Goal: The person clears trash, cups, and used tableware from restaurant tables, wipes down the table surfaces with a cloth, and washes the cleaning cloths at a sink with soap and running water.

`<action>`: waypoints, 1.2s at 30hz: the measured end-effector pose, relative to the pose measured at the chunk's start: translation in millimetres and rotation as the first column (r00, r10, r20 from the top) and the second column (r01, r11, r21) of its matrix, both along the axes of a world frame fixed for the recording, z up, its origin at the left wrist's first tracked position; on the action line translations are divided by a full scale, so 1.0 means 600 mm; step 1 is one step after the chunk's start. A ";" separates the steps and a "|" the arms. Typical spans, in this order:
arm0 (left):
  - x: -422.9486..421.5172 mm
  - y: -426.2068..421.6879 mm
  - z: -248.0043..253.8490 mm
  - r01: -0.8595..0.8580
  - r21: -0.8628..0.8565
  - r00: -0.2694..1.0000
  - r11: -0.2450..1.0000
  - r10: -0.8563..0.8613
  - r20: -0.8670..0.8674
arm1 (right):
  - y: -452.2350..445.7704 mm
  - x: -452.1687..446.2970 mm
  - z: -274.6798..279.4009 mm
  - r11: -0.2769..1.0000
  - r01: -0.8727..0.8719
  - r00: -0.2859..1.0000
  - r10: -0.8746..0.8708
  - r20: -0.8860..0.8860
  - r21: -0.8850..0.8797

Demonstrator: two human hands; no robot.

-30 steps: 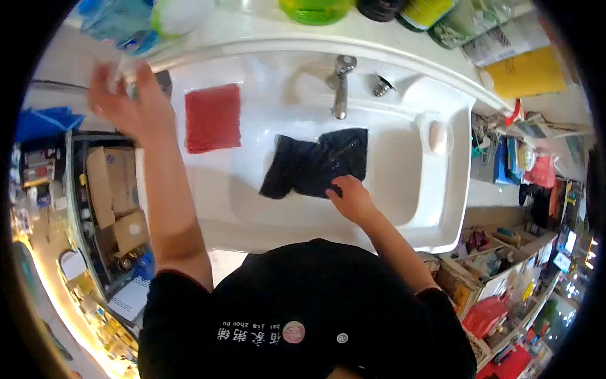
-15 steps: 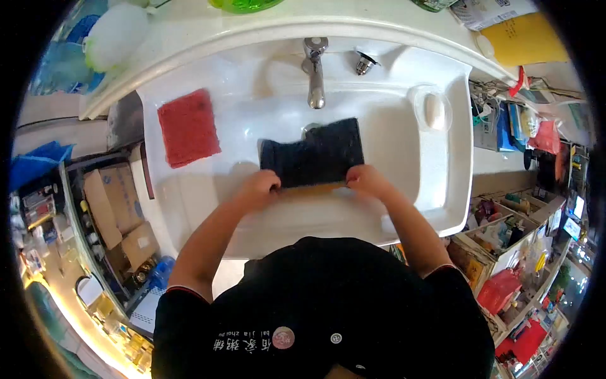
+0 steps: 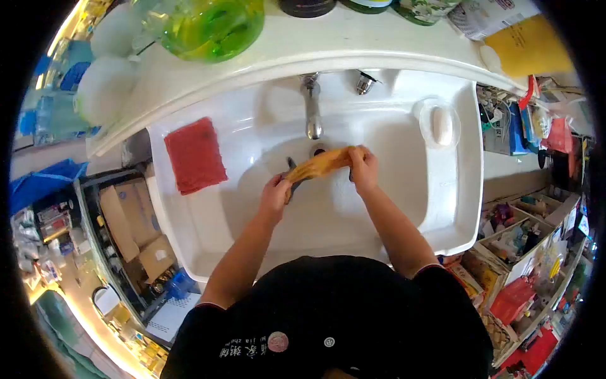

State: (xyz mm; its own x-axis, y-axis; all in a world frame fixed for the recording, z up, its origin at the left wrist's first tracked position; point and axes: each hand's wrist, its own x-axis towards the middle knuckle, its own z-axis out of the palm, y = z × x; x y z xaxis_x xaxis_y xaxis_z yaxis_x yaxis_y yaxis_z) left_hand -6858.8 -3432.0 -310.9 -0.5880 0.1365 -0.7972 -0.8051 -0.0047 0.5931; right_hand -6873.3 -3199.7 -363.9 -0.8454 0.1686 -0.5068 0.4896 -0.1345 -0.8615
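Note:
A two-sided cloth (image 3: 320,165), orange-yellow with dark parts at its ends, is stretched between my hands over the white sink (image 3: 391,183). My left hand (image 3: 274,197) is closed on its left end, and my right hand (image 3: 363,169) pinches the right end, slightly higher. Just beyond the cloth the dark drain hole (image 3: 320,150) shows below the chrome faucet (image 3: 313,110). On the left slope of the sink a folded red cloth (image 3: 197,156) lies flat, apart from both hands.
A white bar of soap (image 3: 442,126) rests in a clear dish at the sink's right. Near the faucet sits a metal drain stopper (image 3: 365,83). The ledge behind holds a green-yellow container (image 3: 211,28) and several bottles. Cluttered shelves (image 3: 511,240) stand at right.
The cloth lay spread with its dark face showing; now it is gathered into a narrow band, mostly yellow side out. Both hands have moved away from my body, and the view has shifted.

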 end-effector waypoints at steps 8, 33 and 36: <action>-0.048 0.053 -0.044 -0.488 0.728 0.873 0.482 0.252 0.418 | -0.179 0.045 0.164 0.839 0.036 0.637 0.400 -0.659 0.544; 0.003 0.145 0.036 -0.167 0.265 0.983 0.950 0.180 -0.028 | -0.074 -0.001 0.120 0.817 -0.014 0.990 0.092 -0.108 0.576; -0.021 0.111 -0.018 -0.317 0.437 0.948 0.842 0.290 0.130 | -0.135 0.078 0.187 0.914 0.095 0.779 0.178 -0.601 0.393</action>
